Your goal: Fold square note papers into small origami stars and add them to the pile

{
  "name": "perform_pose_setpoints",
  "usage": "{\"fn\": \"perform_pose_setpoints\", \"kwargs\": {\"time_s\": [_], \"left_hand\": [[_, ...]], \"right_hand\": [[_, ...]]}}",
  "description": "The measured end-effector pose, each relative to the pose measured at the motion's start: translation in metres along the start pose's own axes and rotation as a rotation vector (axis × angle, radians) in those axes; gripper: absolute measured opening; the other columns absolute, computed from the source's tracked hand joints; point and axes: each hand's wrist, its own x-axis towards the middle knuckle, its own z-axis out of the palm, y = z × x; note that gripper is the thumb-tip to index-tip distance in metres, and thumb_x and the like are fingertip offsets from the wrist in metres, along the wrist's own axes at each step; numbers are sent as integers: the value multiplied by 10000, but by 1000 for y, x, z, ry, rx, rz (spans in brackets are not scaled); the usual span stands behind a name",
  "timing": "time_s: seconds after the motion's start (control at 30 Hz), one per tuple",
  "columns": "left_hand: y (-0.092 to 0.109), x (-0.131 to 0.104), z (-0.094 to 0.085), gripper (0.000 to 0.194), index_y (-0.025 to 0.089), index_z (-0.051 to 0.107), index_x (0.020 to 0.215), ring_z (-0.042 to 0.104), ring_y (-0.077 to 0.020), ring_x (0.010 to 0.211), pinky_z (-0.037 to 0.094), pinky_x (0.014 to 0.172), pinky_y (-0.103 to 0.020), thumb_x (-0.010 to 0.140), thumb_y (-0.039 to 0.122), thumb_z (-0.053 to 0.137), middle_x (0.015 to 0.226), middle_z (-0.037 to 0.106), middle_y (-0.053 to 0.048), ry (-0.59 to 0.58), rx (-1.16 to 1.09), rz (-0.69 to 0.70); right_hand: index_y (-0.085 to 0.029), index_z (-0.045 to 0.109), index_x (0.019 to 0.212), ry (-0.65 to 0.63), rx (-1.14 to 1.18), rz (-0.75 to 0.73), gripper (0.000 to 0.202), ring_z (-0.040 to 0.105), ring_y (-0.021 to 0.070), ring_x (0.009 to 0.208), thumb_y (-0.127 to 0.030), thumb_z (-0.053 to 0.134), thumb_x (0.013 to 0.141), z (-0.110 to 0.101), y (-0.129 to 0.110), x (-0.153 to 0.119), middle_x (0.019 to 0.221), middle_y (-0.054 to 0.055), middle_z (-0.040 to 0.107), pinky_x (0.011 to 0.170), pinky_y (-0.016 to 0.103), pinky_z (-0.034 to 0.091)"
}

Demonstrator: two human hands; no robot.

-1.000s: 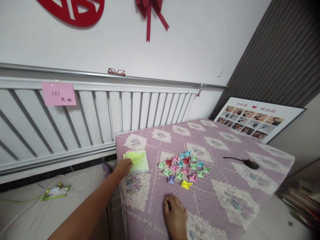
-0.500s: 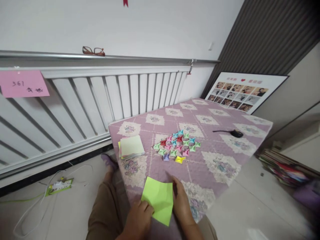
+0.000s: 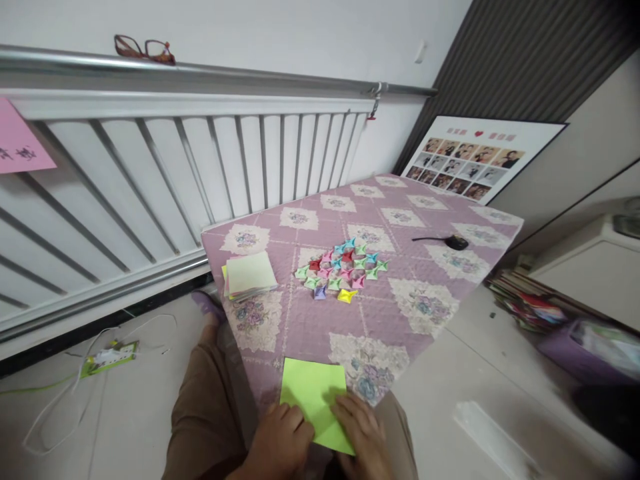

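A square lime-green sheet of paper lies near the table's front edge, with faint creases. My left hand grips its lower left part, fingers curled. My right hand rests over its right edge with the fingers stretched out on the paper. Beyond the sheet, several small folded paper pieces in green, pink, blue, red, purple and yellow form a cluster. To the left lies a stack of square paper, a pale sheet on top.
A black corded object lies on the flowered tablecloth. Behind are a radiator, glasses on a pipe and a photo board. On the floor sit a power strip and a purple bin.
My right hand has moved from beside the sheet onto its right part, and the paper looks flatter. The camera view has shifted, so the table appears higher and farther left.
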Motion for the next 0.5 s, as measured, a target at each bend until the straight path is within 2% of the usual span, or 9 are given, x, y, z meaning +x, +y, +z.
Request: {"fn": "perform_pose_setpoints", "kwargs": {"time_s": [0.03,0.07,0.13,0.17,0.3,0.4,0.5], "left_hand": [[-2,0,-5,100,235,630,853,546,-197,753,396,678,-306,809,323,644,798,625,-21,-11,-35,10],[-6,-1,-11,229,247,626,974,557,-211,809,410,715,-322,779,359,668,882,640,-28,-21,-81,24],[-17,-5,-22,534,241,543,1203,556,-248,949,419,816,-366,715,380,711,1091,628,-64,-15,-146,-8],[-24,-7,-26,565,227,522,1238,548,-260,1003,413,853,-379,713,331,703,1137,619,-75,-5,-163,-49],[-43,-11,-29,408,217,581,1154,580,-218,964,418,867,-363,761,116,542,1014,666,-49,18,-272,-240],[-44,-6,-23,340,211,608,1112,595,-218,909,429,855,-377,797,135,504,901,674,-38,57,-339,-305],[-40,-1,-18,415,185,551,1213,599,-218,855,439,840,-390,803,153,495,828,661,-34,79,-361,-358]], "right_hand": [[-304,664,976,-37,31,17,308,607,260,1051,-155,581,719,1,-1,9,1038,20,700,895,421,438],[-294,670,878,-61,61,54,230,614,248,1023,-145,577,729,2,-2,18,967,9,712,919,429,412],[-268,658,817,-115,130,110,176,604,233,1022,-134,581,733,-1,-1,32,915,9,711,966,433,362],[-268,656,815,-150,166,123,173,603,221,1014,-133,583,735,-4,1,36,893,2,708,983,430,344],[-267,653,839,-191,284,147,157,603,223,1001,-172,626,717,-12,4,39,883,5,699,990,430,345],[-256,644,919,-81,360,244,175,611,225,984,-259,630,744,-11,4,37,962,32,687,933,389,422],[-246,613,1006,66,406,403,232,635,212,902,-357,566,807,0,4,37,955,45,684,818,340,496]]}}
